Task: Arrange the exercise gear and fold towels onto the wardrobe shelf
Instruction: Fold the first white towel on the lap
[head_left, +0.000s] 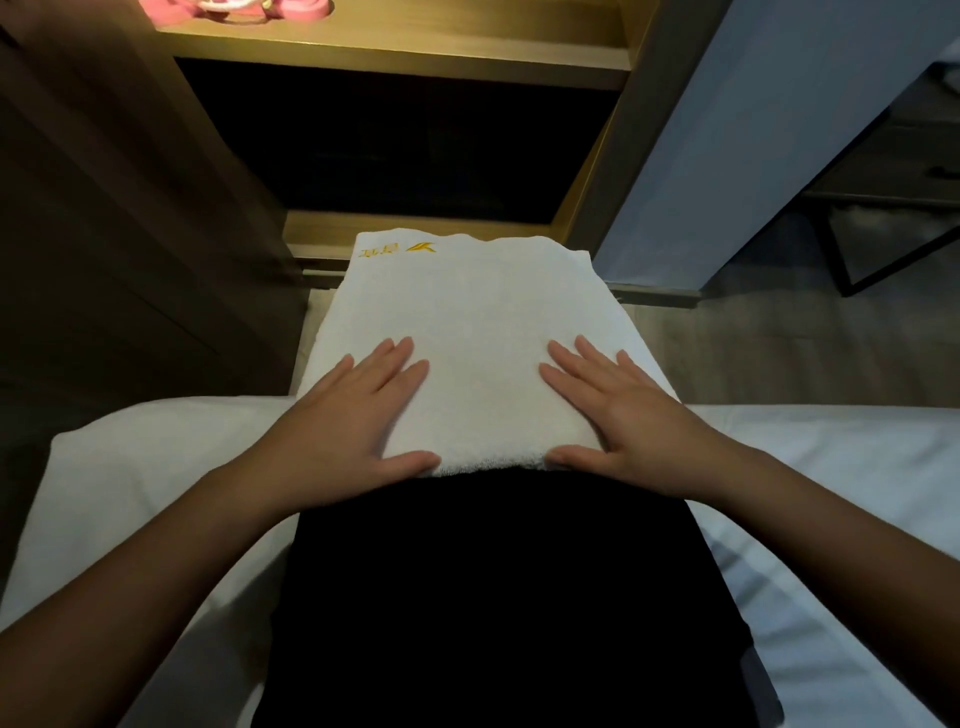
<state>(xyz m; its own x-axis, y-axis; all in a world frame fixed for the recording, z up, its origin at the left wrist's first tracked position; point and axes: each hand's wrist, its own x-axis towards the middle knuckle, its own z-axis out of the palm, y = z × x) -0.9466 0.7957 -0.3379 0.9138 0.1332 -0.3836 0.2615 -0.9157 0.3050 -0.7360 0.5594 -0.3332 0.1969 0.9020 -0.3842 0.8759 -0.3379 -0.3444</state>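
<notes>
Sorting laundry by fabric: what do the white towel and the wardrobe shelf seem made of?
White towel: likely cotton terry, matte, nubby pile along its near edge. Wardrobe shelf: wood or wood-look laminate, smooth, faint grain under warm light; cannot tell which.

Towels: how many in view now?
1. The folded white towel lies before the wardrobe, left hand and right hand flat on its near end. More may be hidden.
</notes>
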